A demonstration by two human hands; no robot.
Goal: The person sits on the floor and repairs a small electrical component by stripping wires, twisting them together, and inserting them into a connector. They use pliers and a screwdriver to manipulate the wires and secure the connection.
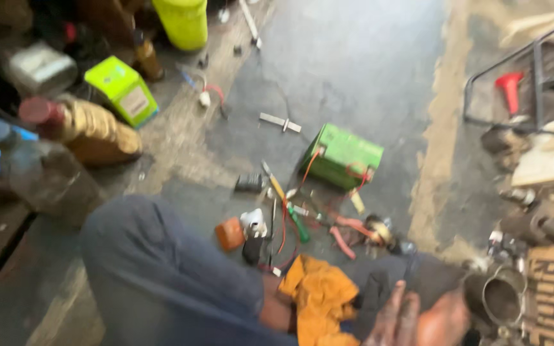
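Observation:
The picture is blurred. My left hand (394, 318), dark with grease, shows at the bottom edge with its fingers apart and nothing in them, beside an orange cloth (320, 296). My right hand (445, 318) is a blurred shape just right of it, touching or very close to a round hollow metal part (501, 296); I cannot tell whether it grips it. My leg in dark trousers (155, 269) fills the lower left.
On the floor ahead lie a green battery (344, 154) with red wires, screwdrivers (286, 202), pliers with red handles (344, 240) and small parts. Bottles (84, 128), a green box (123, 88) and a yellow-green container (183, 22) stand at the left. A metal frame (537, 77) is at the right.

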